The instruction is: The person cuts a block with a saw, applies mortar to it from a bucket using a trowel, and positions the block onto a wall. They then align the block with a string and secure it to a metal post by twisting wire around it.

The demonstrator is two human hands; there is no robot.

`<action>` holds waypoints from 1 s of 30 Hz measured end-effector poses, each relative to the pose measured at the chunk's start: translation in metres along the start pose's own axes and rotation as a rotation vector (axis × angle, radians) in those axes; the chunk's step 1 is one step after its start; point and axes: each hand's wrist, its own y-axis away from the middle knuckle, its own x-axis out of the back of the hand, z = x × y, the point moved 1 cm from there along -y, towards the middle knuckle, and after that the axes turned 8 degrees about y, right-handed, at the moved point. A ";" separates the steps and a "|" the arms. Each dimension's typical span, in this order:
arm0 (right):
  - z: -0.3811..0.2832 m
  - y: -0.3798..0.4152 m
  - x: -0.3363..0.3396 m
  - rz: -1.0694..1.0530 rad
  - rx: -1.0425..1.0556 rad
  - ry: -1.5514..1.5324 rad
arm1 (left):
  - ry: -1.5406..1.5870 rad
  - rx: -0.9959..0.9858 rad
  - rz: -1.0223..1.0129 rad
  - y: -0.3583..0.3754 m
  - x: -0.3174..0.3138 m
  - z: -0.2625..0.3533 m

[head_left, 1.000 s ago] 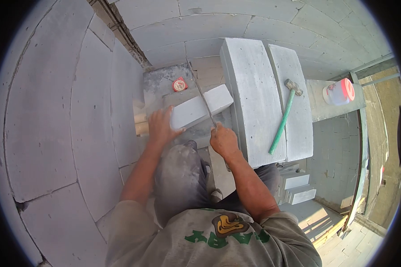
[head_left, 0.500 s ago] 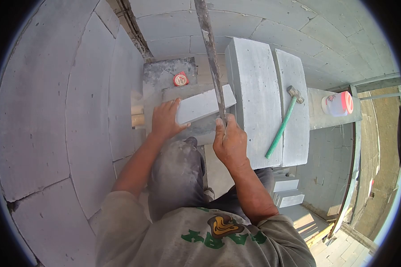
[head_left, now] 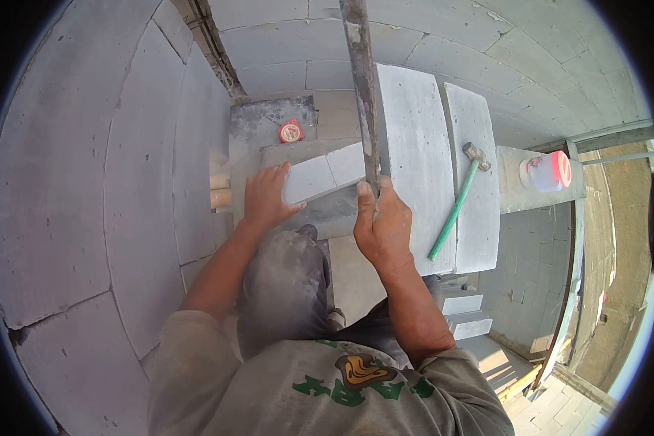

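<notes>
My left hand (head_left: 267,198) grips the left end of a small pale block (head_left: 309,179), thumb on the near side and fingers over the far side. A thin dark line crosses the block's top. My right hand (head_left: 385,221) is closed round the near end of a long, dirty metal bar or blade (head_left: 363,80), which stretches away over the block's right end. That end is partly hidden behind the bar. Beneath the block is a grey, dusty surface (head_left: 334,208).
Two large pale blocks (head_left: 416,160) lie at the right, a green-handled hammer (head_left: 455,207) on them. A red tape measure (head_left: 291,131) is beyond my left hand. A clear tub with a red lid (head_left: 545,171) stands farther right. A block wall (head_left: 65,167) rises at the left.
The bar has shifted right and looks wider, moving with my right hand. A dark line now shows across the small block. My left hand keeps its hold.
</notes>
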 end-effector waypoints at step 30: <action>0.047 0.012 -0.052 -0.218 -0.070 0.160 | -0.020 0.004 0.001 0.000 -0.001 0.003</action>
